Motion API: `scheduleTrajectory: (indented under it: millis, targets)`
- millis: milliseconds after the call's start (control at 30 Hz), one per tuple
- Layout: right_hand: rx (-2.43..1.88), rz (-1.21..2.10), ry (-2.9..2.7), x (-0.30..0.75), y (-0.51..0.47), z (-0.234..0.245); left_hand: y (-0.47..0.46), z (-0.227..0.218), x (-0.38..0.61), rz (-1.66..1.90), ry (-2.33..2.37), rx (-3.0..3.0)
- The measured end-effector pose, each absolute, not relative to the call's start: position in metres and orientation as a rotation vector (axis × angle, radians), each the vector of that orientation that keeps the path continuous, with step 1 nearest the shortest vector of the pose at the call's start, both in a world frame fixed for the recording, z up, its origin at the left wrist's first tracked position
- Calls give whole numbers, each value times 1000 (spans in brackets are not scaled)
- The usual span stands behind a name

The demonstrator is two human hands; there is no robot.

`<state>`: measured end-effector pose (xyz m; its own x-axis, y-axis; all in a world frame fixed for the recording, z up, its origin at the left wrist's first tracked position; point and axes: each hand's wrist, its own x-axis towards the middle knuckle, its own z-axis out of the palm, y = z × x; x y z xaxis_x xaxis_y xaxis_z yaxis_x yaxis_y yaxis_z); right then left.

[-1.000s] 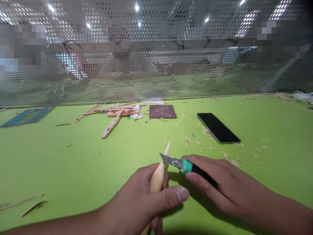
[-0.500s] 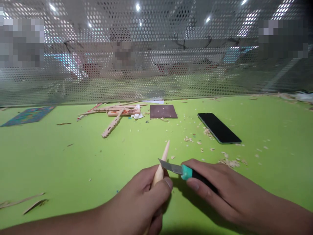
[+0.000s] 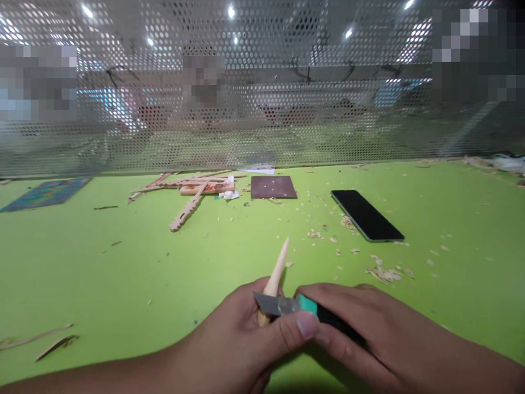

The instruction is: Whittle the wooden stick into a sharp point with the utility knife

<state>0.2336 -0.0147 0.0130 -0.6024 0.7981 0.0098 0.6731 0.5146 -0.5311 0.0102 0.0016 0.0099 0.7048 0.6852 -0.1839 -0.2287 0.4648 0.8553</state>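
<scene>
My left hand (image 3: 250, 328) is closed around a pale wooden stick (image 3: 277, 269), whose tapered point rises up and away from me. The lower part of the stick is hidden in my fist. In my right hand (image 3: 361, 323) is a utility knife (image 3: 307, 305) with a teal collar and a black handle. Its short angled blade lies across the stick close to my left fingers, tip to the left. My left thumb is stretched out to the knife's collar, next to my right thumb.
Carved wooden sticks (image 3: 188, 208) lie in a pile at the back, beside a brown sandpaper square (image 3: 273, 187). A black phone (image 3: 366, 215) rests on the right among wood shavings (image 3: 385, 273). A patterned sheet (image 3: 47, 194) is far left. A perforated metal screen (image 3: 262, 126) closes off the green table's back.
The knife has come down the stick toward me, nearer my left fist. My left thumb has moved right, from the stick onto the knife. Both hands are now closer together.
</scene>
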Motion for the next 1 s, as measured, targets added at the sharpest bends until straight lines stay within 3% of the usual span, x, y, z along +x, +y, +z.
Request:
scheduleTrajectory:
  millis: [533,767,1000]
  targets:
    - [-1202,384,-2485,228,-17,3,0,-14,5,600,724,1070]
    - [-1156,-101,-2423,230,-18,1,1,-4,7,621,583,1081]
    - [-1177,91,-2406,243,-5,8,3,3,7,619,500,1030]
